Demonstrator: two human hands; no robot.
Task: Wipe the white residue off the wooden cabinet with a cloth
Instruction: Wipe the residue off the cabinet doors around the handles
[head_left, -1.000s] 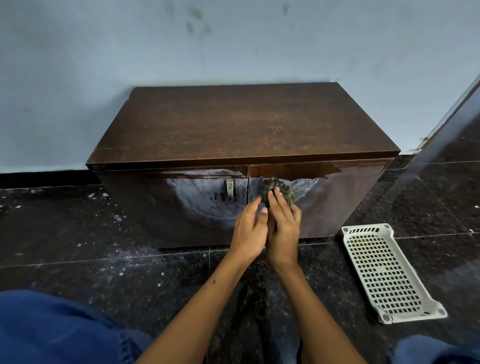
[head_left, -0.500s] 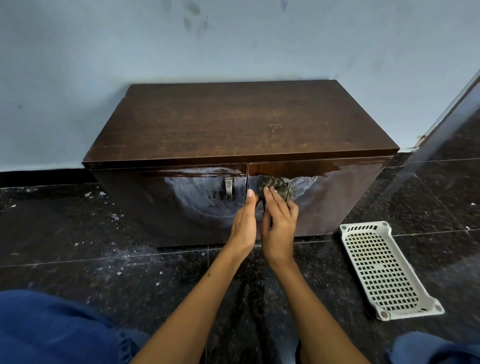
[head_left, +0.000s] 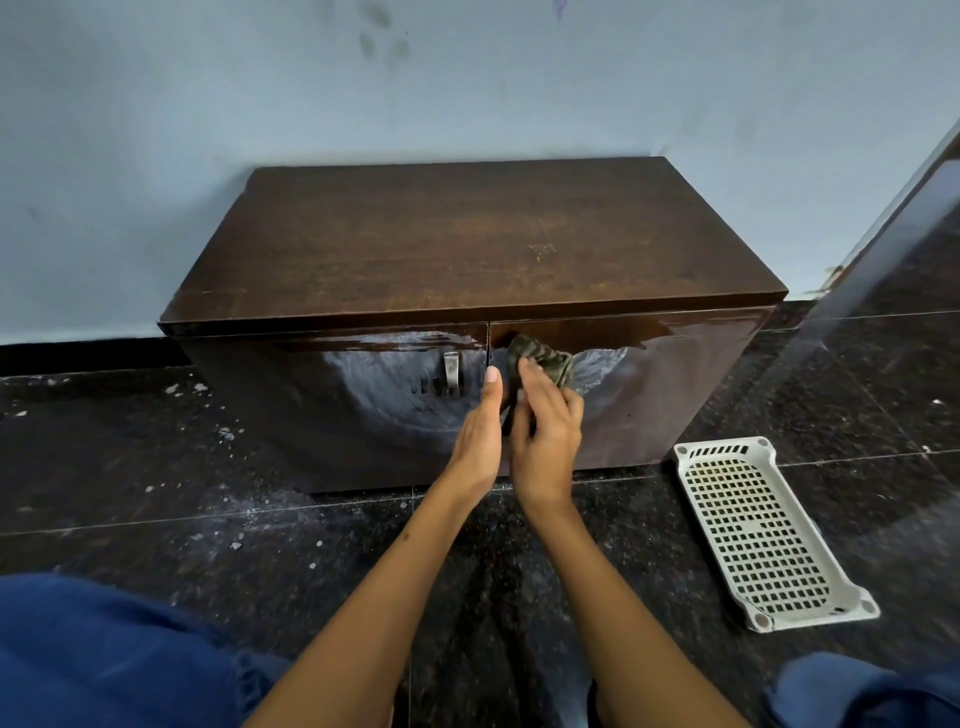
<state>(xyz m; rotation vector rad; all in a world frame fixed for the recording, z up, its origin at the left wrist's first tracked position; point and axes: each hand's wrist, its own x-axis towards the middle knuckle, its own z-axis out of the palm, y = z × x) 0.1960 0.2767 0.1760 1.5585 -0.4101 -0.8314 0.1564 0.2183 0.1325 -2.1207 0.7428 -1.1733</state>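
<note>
Head | right hand (head_left: 548, 441) grips cloth (head_left: 543, 362) | left hand (head_left: 475, 441) flat on cabinet (head_left: 467, 249) | tray (head_left: 763, 530) right

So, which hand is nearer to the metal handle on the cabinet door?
Left. The left hand is just right of the metal handle, fingertips by the door seam. The right hand is farther right, gripping the cloth.

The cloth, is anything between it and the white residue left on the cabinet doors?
Nothing visible. The dark striped cloth, held by the right hand, already lies on the residue; only the metal handle sits within the left patch.
</note>
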